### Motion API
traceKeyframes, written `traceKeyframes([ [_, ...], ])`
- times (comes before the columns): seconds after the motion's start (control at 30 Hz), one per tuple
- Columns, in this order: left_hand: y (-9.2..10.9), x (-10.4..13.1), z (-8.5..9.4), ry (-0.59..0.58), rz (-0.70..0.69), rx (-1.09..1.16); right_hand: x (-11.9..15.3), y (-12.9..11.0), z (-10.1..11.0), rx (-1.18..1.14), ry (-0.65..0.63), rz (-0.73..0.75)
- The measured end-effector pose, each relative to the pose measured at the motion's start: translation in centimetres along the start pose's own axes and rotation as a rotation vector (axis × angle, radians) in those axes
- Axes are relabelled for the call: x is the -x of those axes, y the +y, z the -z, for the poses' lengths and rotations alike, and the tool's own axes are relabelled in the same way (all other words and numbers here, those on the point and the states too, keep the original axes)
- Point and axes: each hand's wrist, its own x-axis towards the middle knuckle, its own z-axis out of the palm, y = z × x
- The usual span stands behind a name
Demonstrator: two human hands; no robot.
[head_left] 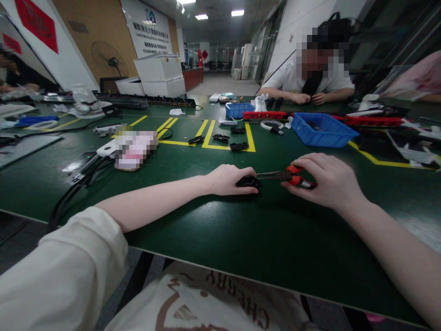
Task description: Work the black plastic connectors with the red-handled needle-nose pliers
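My left hand (230,179) is closed around a small black plastic part (248,182), just above the green tabletop. The fingers hide some of that part. In my right hand (327,179) is a pair of needle-nose pliers (287,175) with red and black handles. Its long thin jaws point left and reach the near side of the black part by my left thumb. Whether the tips grip anything there is too small to tell. Beyond my hands, several similar black parts (221,137) lie in and beside a yellow-taped rectangle.
A blue bin (322,130) stands at the right, with a smaller blue bin (237,110) farther back. Red strips (265,115) run between them. A phone (136,149) and cables (86,177) lie left. Across the table sits a person (310,78).
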Motion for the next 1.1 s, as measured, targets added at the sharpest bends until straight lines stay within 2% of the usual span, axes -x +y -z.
traceKeyframes([
  [0.23, 0.0, 0.2, 0.1, 0.035, -0.048, 0.076, -0.1, 0.0, -0.3, -0.032, 0.011, 0.005],
  [0.4, -0.1, 0.1, 0.2, 0.008, -0.061, 0.084, -0.1, -0.1, -0.8, -0.043, 0.073, 0.001],
  [0.53, 0.1, 0.1, 0.2, -0.005, -0.031, 0.044, -0.1, -0.4, -1.1, -0.022, 0.038, -0.011],
  [0.73, 0.5, 0.2, 0.1, 0.0, -0.03, -0.091, 0.2, -0.7, -1.4, -0.021, 0.073, -0.051],
  [1.1, 0.5, 0.2, 0.1, -0.004, -0.045, -0.081, 0.2, -0.3, -1.0, 0.009, 0.014, -0.028],
])
